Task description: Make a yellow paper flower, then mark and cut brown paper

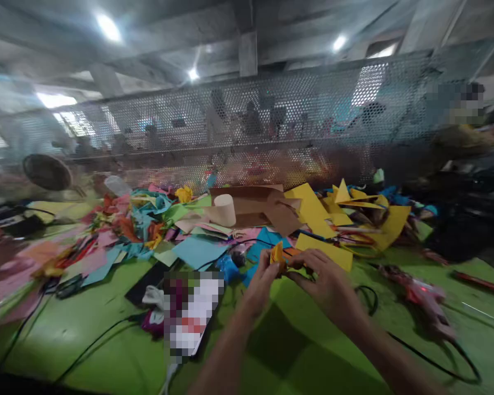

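Over the middle of the green table [107,299], a person's left hand [260,282] pinches a small piece of folded orange-yellow paper [277,252] between thumb and fingers. The right hand [323,277] is beside it, thumb and fingers partly bent toward the paper; whether they touch or grip it cannot be told. Toward the right edge of the table lies a glue gun [428,299] with a small red light and a black cord. Toward the far edge stands a white roll [225,210], with brown paper [249,206] just behind it and yellow sheets [310,211] to its right. A light-blue sheet [200,252] lies left of the hands, and coloured scraps [144,216] are heaped toward the far left corner. Beyond the far edge rises a mesh screen [280,118].
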A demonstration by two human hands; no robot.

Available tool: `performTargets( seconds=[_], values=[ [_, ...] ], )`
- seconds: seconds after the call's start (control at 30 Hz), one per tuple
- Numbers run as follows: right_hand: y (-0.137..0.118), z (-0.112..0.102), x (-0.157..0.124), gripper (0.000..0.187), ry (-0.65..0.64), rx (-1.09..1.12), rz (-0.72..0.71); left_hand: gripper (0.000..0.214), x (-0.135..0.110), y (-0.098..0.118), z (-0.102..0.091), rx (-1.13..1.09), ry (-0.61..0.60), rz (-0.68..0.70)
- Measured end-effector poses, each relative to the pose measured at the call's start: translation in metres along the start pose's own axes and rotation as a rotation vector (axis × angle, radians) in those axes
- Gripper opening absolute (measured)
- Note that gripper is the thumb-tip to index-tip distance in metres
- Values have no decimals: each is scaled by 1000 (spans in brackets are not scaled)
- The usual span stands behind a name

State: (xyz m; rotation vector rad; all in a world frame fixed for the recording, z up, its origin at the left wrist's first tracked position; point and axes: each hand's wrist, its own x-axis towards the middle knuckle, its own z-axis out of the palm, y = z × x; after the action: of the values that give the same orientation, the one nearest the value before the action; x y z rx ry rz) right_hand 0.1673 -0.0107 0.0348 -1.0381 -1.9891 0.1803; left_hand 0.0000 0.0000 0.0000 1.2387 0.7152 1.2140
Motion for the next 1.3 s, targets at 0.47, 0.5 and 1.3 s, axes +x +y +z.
performTargets(
  seconds=[0.47, 0.5, 1.3],
  values=[
    [-3, 0, -2, 8, 60, -32, -112, 24, -3, -6, -5, -88, 55, -69],
    [-3, 0, -2, 9, 59, -32, -120, 23, -3, -6, -5, -93, 48, -63],
    [-2, -2, -7, 15, 3, -154, -168, 24, -4, -5, -6, -129, 52, -46]
  ],
)
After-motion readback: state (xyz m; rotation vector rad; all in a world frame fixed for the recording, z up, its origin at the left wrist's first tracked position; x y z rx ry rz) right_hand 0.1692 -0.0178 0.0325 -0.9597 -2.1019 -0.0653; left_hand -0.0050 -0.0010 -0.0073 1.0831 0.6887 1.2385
